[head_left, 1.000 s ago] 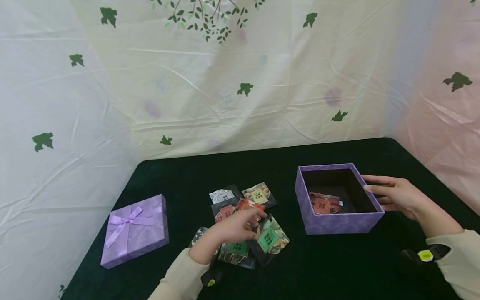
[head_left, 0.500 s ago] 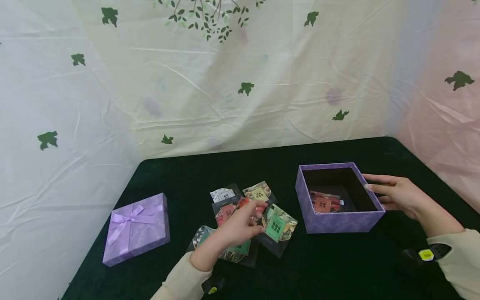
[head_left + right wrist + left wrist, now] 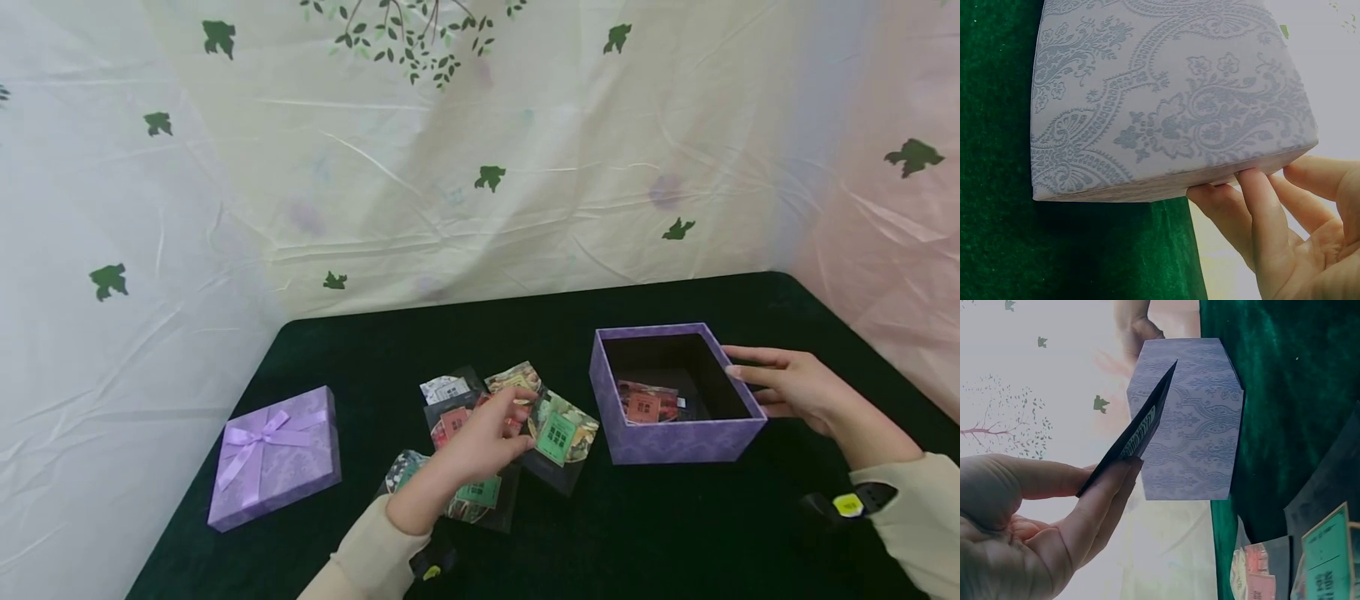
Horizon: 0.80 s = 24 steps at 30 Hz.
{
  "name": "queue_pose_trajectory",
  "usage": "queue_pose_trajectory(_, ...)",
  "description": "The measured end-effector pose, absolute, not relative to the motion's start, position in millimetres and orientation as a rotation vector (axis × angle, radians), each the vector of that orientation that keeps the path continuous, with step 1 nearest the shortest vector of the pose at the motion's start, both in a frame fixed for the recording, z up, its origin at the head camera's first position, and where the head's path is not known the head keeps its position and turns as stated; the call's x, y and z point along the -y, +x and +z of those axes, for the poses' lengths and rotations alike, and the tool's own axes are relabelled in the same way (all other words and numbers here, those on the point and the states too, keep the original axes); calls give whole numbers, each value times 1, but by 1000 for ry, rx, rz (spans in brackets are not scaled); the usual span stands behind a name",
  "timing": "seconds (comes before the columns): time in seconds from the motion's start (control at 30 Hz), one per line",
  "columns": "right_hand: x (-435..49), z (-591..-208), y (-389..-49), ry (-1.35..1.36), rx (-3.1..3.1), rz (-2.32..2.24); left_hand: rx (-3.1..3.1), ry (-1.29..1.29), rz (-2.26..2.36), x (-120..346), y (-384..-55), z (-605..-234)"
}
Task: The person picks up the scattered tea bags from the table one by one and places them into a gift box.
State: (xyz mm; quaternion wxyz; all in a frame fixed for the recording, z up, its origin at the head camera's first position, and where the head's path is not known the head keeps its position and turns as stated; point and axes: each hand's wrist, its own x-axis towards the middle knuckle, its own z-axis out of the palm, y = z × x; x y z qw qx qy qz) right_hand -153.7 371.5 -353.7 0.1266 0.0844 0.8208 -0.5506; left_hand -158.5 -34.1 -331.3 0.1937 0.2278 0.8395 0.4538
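My left hand [image 3: 480, 446] pinches a flat black packet with a green label [image 3: 557, 437] above a pile of similar packets. In the left wrist view, this packet [image 3: 1138, 428] is seen nearly edge-on between thumb and fingers, with a barcode on its back. A purple patterned box [image 3: 675, 446] stands uncovered to the right, holding a red-labelled packet [image 3: 645, 407]. My right hand [image 3: 802, 387] rests against the box's right side, and the right wrist view has its fingertips [image 3: 1263, 187] touching the box wall [image 3: 1172, 94].
A purple lid with a ribbon bow [image 3: 277, 458] lies at the table's left. Several packets lie mid-table, including a white-labelled one [image 3: 446, 389] and a green-labelled one [image 3: 480, 496]. The table has a dark green cloth [image 3: 637, 542]; a printed curtain [image 3: 420, 208] hangs behind.
My left hand has shifted the green-labelled packet slightly right and away from me, off the packets beneath it. The right hand and the box have stayed in place.
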Motion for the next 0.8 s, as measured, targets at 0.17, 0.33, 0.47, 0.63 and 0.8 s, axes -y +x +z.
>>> queue_pose_trajectory(0.17,-371,-352,-156,259,-2398,-1572,-2382,663,1287,32,-161,-327)
queue_pose_trajectory(0.33,-372,-352,-157,261,-2410,-1562,-2413,682,1272,25,-163,-322)
queue_pose_trajectory(0.47,-373,-353,-156,267,-2393,-1586,-2405,691,1288,18,-165,-316)
queue_pose_trajectory(0.63,-373,-354,-155,263,-2382,-1610,-2412,720,1294,11,-169,-310)
queue_pose_trajectory(0.8,-372,-354,-155,261,-2385,-1609,-2425,721,1308,3,-173,-306)
